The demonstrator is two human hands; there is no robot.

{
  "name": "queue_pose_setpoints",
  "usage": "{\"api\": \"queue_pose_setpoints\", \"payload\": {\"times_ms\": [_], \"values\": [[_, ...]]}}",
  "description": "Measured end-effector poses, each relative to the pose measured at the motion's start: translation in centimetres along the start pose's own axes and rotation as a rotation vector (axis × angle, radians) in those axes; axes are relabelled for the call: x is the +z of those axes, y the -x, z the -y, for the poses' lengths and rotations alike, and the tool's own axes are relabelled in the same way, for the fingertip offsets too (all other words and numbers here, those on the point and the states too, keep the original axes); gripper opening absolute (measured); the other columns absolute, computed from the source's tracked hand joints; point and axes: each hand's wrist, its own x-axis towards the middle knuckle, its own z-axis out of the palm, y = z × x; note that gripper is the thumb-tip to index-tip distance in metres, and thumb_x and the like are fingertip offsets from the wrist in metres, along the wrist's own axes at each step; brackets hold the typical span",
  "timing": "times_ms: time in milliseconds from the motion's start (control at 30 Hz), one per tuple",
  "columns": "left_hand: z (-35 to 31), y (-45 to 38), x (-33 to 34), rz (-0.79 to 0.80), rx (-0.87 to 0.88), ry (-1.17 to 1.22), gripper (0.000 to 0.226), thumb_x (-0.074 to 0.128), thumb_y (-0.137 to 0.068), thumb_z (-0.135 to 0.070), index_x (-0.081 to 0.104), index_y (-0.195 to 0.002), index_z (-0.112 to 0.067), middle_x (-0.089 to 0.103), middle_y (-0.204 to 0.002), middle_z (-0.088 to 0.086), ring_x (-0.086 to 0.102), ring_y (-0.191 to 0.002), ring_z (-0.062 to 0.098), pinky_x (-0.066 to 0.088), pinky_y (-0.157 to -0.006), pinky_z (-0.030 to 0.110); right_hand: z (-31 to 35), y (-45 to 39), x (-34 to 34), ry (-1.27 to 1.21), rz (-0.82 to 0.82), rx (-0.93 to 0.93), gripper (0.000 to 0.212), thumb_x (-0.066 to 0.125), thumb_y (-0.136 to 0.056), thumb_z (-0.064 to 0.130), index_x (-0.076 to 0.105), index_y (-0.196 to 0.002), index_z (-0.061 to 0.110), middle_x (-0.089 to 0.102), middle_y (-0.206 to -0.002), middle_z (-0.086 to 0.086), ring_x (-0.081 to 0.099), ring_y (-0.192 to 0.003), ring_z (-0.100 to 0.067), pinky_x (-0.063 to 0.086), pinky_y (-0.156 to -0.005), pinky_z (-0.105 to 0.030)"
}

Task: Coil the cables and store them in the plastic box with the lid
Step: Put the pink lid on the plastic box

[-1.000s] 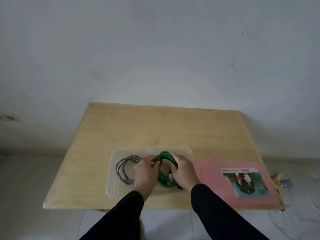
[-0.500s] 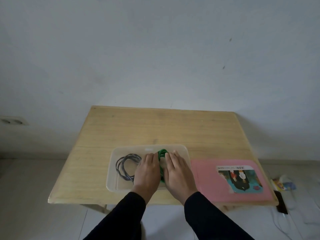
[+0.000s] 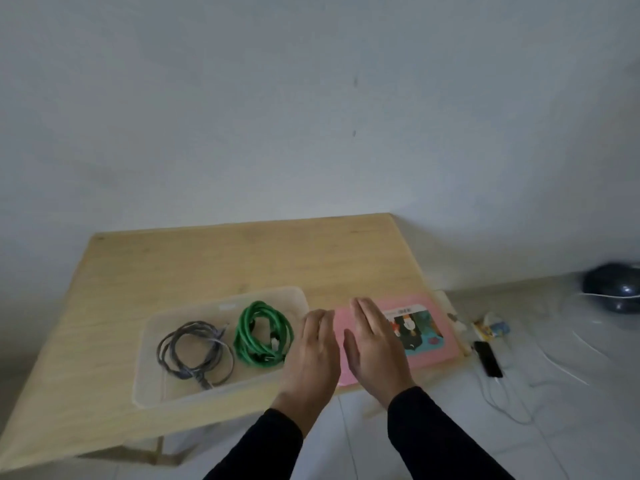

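A clear plastic box [image 3: 152,389] sits near the front edge of the wooden table [image 3: 221,258]. Inside it lie a coiled grey cable [image 3: 194,355] on the left and a coiled green cable [image 3: 263,336] on the right. The pink lid [image 3: 433,355], with a picture label, lies flat on the table to the right of the box. My left hand [image 3: 313,355] hovers open between the box and the lid, holding nothing. My right hand [image 3: 375,344] is open, fingers extended, over the lid's left half.
On the floor to the right of the table lie a black device [image 3: 488,358], white cords [image 3: 512,407], a small packet [image 3: 491,329] and a dark round object [image 3: 613,292]. A white wall stands behind the table.
Both hands left the green cable in the box and moved right toward the pink lid. The view swung to the right, and both coils now show uncovered.
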Motion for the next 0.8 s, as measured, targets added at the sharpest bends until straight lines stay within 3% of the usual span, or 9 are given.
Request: {"api": "queue_pose_setpoints", "payload": {"times_ms": [67, 133, 267, 333, 400, 533, 667, 733, 800], "values": [[-2.3, 0.3, 1.4, 0.059, 0.059, -0.004, 0.04, 0.074, -0.062, 0.004, 0.064, -0.101, 0.003, 0.067, -0.096, 0.013, 0.062, -0.092, 0.025, 0.054, -0.08, 0.03, -3.1, 0.7, -0.3, 0.014, 0.01, 0.064, 0.057, 0.017, -0.096, 0.036, 0.045, -0.132, 0.001, 0.052, -0.135, -0.016, 0.046, -0.128, -0.028, 0.041, -0.104, -0.035], [-3.5, 0.8, 3.4, 0.123, 0.048, -0.018, 0.04, 0.077, -0.061, 0.001, 0.065, -0.099, 0.003, 0.067, -0.095, 0.013, 0.065, -0.089, 0.026, 0.055, -0.079, 0.031, -6.1, 1.4, -0.4, 0.006, 0.014, 0.13, 0.05, 0.031, -0.093, 0.03, 0.045, -0.132, 0.0, 0.05, -0.136, -0.017, 0.046, -0.128, -0.029, 0.04, -0.103, -0.036], [-4.6, 1.1, 6.9, 0.225, -0.162, -0.09, 0.04, 0.082, -0.05, 0.006, 0.066, -0.086, 0.008, 0.066, -0.091, 0.022, 0.067, -0.084, 0.036, 0.059, -0.068, 0.038, -12.0, 2.2, -0.4, 0.023, 0.083, 0.186, 0.048, 0.048, -0.092, 0.022, 0.04, -0.136, 0.003, 0.044, -0.142, -0.016, 0.041, -0.131, -0.028, 0.037, -0.104, -0.034], [-4.3, 1.4, 8.5, 0.323, -0.28, -0.139, 0.039, 0.078, -0.049, 0.011, 0.064, -0.085, 0.013, 0.062, -0.098, 0.035, 0.062, -0.092, 0.051, 0.058, -0.064, 0.052, -14.8, 2.0, 0.0, 0.043, 0.121, 0.166, 0.05, 0.05, -0.091, 0.023, 0.04, -0.136, 0.003, 0.045, -0.14, -0.017, 0.042, -0.13, -0.029, 0.039, -0.103, -0.035], [-4.0, 1.6, 9.5, 0.389, -0.395, -0.122, 0.042, 0.069, -0.062, 0.007, 0.058, -0.102, 0.016, 0.052, -0.113, 0.043, 0.049, -0.106, 0.062, 0.052, -0.074, 0.063, -16.9, 1.7, 0.4, 0.047, 0.171, 0.18, 0.051, 0.049, -0.092, 0.024, 0.038, -0.137, 0.004, 0.042, -0.142, -0.019, 0.038, -0.132, -0.03, 0.039, -0.103, -0.037], [-4.7, 1.3, 9.8, 0.382, -0.401, -0.151, 0.036, 0.077, -0.054, 0.001, 0.063, -0.084, 0.013, 0.055, -0.103, 0.04, 0.054, -0.089, 0.065, 0.048, -0.066, 0.07, -19.4, 1.4, 1.5, 0.045, 0.28, 0.236, 0.052, 0.04, -0.096, 0.031, 0.031, -0.142, 0.01, 0.032, -0.147, -0.015, 0.025, -0.138, -0.026, 0.029, -0.11, -0.035], [-3.9, 1.4, 11.8, 0.301, -0.511, -0.135, 0.043, 0.063, -0.075, -0.004, 0.05, -0.113, 0.011, 0.054, -0.108, 0.044, 0.05, -0.104, 0.063, 0.044, -0.086, 0.068, -20.2, 1.1, 2.1, -0.072, 0.31, 0.316, 0.054, 0.044, -0.094, 0.033, 0.031, -0.142, 0.012, 0.033, -0.146, -0.015, 0.023, -0.137, -0.027, 0.029, -0.111, -0.041], [-3.8, 1.4, 12.6, 0.241, -0.595, -0.071, 0.047, 0.057, -0.083, -0.005, 0.044, -0.127, 0.007, 0.043, -0.124, 0.043, 0.037, -0.121, 0.057, 0.032, -0.103, 0.059, -20.2, 1.0, 2.2, -0.171, 0.3, 0.395, 0.056, 0.048, -0.093, 0.033, 0.032, -0.142, 0.011, 0.033, -0.145, -0.015, 0.025, -0.136, -0.027, 0.03, -0.111, -0.041], [-4.2, 0.8, 12.6, 0.191, -0.648, -0.019, 0.046, 0.051, -0.088, -0.007, 0.041, -0.132, 0.003, 0.034, -0.133, 0.039, 0.028, -0.128, 0.05, 0.024, -0.108, 0.052, -20.4, 1.0, 2.2, -0.226, 0.275, 0.436, 0.057, 0.052, -0.091, 0.033, 0.035, -0.14, 0.01, 0.037, -0.141, -0.015, 0.03, -0.133, -0.028, 0.033, -0.11, -0.043]]}}
